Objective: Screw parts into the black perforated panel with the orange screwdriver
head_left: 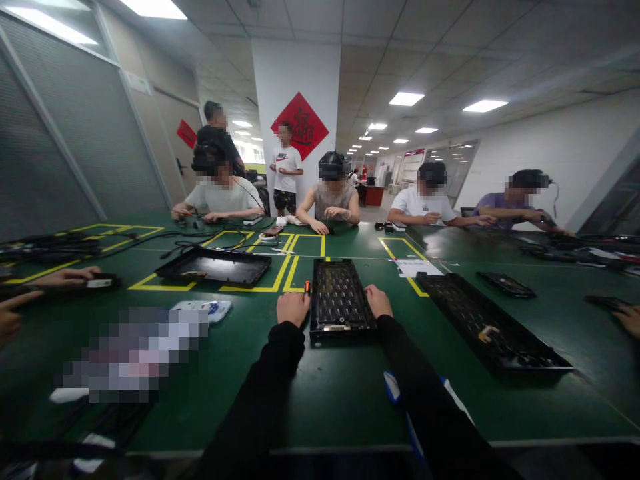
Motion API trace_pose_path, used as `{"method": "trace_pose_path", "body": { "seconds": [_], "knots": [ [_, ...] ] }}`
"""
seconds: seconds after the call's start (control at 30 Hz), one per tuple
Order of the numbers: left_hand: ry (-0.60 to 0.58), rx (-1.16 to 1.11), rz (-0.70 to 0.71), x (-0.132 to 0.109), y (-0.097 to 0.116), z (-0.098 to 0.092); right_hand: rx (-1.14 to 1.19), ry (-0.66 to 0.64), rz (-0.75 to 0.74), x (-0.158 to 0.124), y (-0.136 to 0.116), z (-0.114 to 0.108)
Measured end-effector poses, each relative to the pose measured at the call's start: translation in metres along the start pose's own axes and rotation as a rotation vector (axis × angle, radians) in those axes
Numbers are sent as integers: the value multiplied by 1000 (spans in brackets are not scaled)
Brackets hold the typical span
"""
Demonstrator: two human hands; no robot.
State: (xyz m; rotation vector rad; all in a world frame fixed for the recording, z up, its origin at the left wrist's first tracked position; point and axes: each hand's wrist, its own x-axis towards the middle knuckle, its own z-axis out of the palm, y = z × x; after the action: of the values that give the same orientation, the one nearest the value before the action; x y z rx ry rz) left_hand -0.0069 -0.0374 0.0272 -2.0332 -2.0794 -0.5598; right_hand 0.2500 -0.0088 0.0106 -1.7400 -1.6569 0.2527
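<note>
A black plastic case (344, 290) with rows of small slots lies on the green table in front of me, a pale metal strip at its near end. My left hand (293, 308) is closed at the left side of the case. An orange-and-black tool handle (307, 287) sticks up beside its fingers; whether the hand also grips this tool cannot be made out. On the opposite side, my right hand (379, 301) holds the right edge of the case, fingers curled against it.
An open black tray (215, 266) sits back left. A longer black housing (493, 323) lies at right, near a small black panel (506, 284). A pixelated item (135, 353) covers the left foreground. Co-workers sit opposite; others' hands reach in at both sides.
</note>
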Motion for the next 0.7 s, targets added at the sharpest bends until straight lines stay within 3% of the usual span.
{"method": "trace_pose_path", "body": {
  "seconds": [0.27,0.7],
  "knots": [
    [-68,-11,-83,-5,7,-3,-182,-53,18,-7,-9,-8],
    [-171,6,-24,-5,1,-2,-459,-58,192,-8,-17,-10]
  ]
}}
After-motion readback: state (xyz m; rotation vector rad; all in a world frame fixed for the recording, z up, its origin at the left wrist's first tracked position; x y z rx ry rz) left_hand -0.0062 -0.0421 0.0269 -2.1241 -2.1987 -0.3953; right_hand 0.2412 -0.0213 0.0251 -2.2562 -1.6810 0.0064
